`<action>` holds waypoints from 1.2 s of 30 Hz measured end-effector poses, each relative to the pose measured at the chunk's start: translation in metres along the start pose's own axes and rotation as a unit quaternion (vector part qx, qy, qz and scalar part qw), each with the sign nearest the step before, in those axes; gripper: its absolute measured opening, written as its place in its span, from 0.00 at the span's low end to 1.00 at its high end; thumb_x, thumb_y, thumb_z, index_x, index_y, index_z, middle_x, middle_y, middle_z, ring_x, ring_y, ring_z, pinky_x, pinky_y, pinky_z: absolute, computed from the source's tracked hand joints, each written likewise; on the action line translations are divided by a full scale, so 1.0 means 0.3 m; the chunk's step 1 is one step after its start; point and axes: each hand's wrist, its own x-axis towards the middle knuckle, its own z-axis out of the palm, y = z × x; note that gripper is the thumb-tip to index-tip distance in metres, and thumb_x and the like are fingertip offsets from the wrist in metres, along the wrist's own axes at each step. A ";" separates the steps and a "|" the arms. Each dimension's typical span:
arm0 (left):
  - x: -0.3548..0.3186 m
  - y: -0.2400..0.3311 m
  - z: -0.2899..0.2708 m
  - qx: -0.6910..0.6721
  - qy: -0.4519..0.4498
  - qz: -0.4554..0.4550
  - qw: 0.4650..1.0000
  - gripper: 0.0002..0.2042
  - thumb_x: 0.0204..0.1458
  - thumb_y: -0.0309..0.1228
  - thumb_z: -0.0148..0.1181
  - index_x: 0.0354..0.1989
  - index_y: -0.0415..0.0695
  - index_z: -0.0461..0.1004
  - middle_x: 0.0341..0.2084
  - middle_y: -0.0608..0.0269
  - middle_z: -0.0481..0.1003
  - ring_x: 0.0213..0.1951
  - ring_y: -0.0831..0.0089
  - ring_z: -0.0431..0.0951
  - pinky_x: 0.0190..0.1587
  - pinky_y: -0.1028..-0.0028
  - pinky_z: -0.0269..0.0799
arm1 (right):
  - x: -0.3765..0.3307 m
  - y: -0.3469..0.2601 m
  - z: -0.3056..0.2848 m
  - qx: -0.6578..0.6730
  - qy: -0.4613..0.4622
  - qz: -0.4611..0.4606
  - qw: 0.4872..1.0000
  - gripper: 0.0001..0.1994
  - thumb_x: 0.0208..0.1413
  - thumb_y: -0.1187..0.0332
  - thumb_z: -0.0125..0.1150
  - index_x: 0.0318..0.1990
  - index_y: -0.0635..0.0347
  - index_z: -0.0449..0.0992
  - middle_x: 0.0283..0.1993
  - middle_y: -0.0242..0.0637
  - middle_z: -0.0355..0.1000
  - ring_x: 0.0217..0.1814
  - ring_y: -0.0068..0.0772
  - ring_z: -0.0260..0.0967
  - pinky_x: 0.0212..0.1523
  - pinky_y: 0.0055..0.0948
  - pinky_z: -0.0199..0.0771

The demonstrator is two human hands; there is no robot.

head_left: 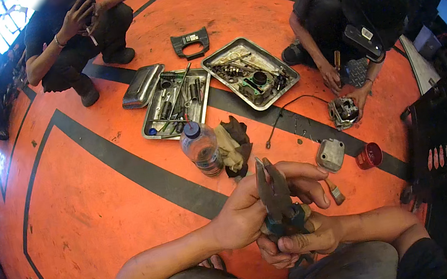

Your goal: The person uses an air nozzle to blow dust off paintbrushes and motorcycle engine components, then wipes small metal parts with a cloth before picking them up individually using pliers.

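Both hands meet above the knees over the orange floor (89, 221): the left hand (247, 212) is closed around the pliers (274, 196) near their blue grips, its fingers curled past the steel jaws that point away from the person, while the right hand (305, 238) is clenched on the grips from below. Just beyond the hands lie a brush (336, 193), a grey metal cover (330, 154), a bottle (201, 148) and a rag (234, 145), with two trays (248, 73) of parts farther off.
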 end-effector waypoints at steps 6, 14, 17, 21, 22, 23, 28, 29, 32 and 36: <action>-0.031 0.057 -0.019 0.176 0.143 -0.019 0.974 0.12 0.68 0.29 0.44 0.49 0.34 0.71 0.35 0.56 0.78 0.39 0.71 0.80 0.41 0.75 0.75 | -0.002 -0.044 -0.004 0.025 0.019 -0.005 0.999 0.18 0.66 0.51 0.52 0.43 0.59 0.64 0.29 0.28 0.60 0.29 0.20 0.58 0.27 0.23 0.61; -0.027 0.134 -0.016 0.436 0.208 0.065 0.873 0.10 0.66 0.26 0.46 0.36 0.36 0.72 0.13 0.66 0.66 0.15 0.82 0.65 0.19 0.77 0.60 | -0.070 -0.112 -0.036 -0.103 0.079 0.015 0.991 0.28 0.66 0.52 0.51 0.64 0.64 0.60 0.43 0.37 0.74 0.41 0.22 0.70 0.38 0.24 0.67; -0.039 0.150 -0.029 0.437 0.195 0.032 0.878 0.09 0.66 0.26 0.47 0.36 0.36 0.72 0.12 0.67 0.64 0.15 0.82 0.64 0.19 0.78 0.59 | -0.077 -0.123 -0.051 -0.150 0.088 0.013 0.985 0.32 0.67 0.52 0.49 0.69 0.65 0.53 0.49 0.41 0.74 0.46 0.27 0.73 0.46 0.26 0.70; -0.043 0.152 -0.025 0.411 0.189 0.012 0.892 0.10 0.66 0.28 0.46 0.35 0.37 0.72 0.11 0.68 0.64 0.14 0.82 0.64 0.19 0.78 0.57 | -0.070 -0.140 -0.043 -0.134 0.086 -0.001 0.987 0.35 0.67 0.52 0.49 0.71 0.68 0.49 0.54 0.49 0.73 0.56 0.38 0.73 0.60 0.36 0.67; -0.045 0.155 -0.024 0.411 0.190 0.012 0.892 0.10 0.66 0.28 0.46 0.35 0.37 0.72 0.11 0.68 0.64 0.14 0.82 0.64 0.19 0.78 0.57 | -0.072 -0.145 -0.045 -0.134 0.086 0.000 0.987 0.35 0.67 0.52 0.49 0.71 0.68 0.49 0.54 0.49 0.73 0.56 0.38 0.73 0.60 0.36 0.67; -0.044 0.155 -0.025 0.402 0.186 0.002 0.897 0.10 0.66 0.28 0.46 0.35 0.37 0.72 0.11 0.67 0.64 0.14 0.82 0.64 0.19 0.78 0.58 | -0.081 -0.154 -0.048 -0.130 0.081 0.027 0.988 0.34 0.67 0.52 0.48 0.70 0.68 0.50 0.54 0.49 0.73 0.56 0.38 0.73 0.59 0.35 0.67; -0.045 0.152 -0.027 0.401 0.188 -0.019 0.897 0.11 0.66 0.27 0.46 0.33 0.38 0.72 0.11 0.67 0.65 0.14 0.81 0.65 0.19 0.77 0.58 | -0.081 -0.153 -0.047 -0.138 0.087 0.055 0.985 0.33 0.68 0.53 0.48 0.69 0.69 0.52 0.54 0.50 0.73 0.54 0.38 0.75 0.57 0.35 0.69; -0.044 0.149 -0.026 0.399 0.189 -0.010 0.897 0.11 0.66 0.27 0.45 0.33 0.38 0.72 0.11 0.67 0.65 0.14 0.81 0.65 0.19 0.77 0.58 | -0.079 -0.145 -0.045 -0.136 0.090 0.037 0.986 0.32 0.68 0.53 0.48 0.69 0.69 0.53 0.54 0.49 0.73 0.54 0.38 0.75 0.56 0.34 0.70; -0.040 0.145 -0.032 0.399 0.191 -0.004 0.897 0.11 0.67 0.27 0.45 0.33 0.38 0.71 0.11 0.67 0.65 0.14 0.81 0.65 0.19 0.77 0.58 | -0.075 -0.131 -0.051 -0.133 0.100 0.018 0.986 0.30 0.67 0.53 0.49 0.66 0.68 0.56 0.50 0.46 0.73 0.51 0.35 0.75 0.51 0.32 0.72; -0.033 0.135 -0.036 0.377 0.202 -0.021 0.904 0.11 0.67 0.26 0.44 0.33 0.38 0.71 0.11 0.67 0.66 0.14 0.81 0.65 0.19 0.77 0.59 | -0.073 -0.113 -0.070 -0.129 0.097 -0.008 0.987 0.23 0.68 0.53 0.49 0.57 0.64 0.65 0.39 0.36 0.70 0.39 0.27 0.72 0.42 0.27 0.72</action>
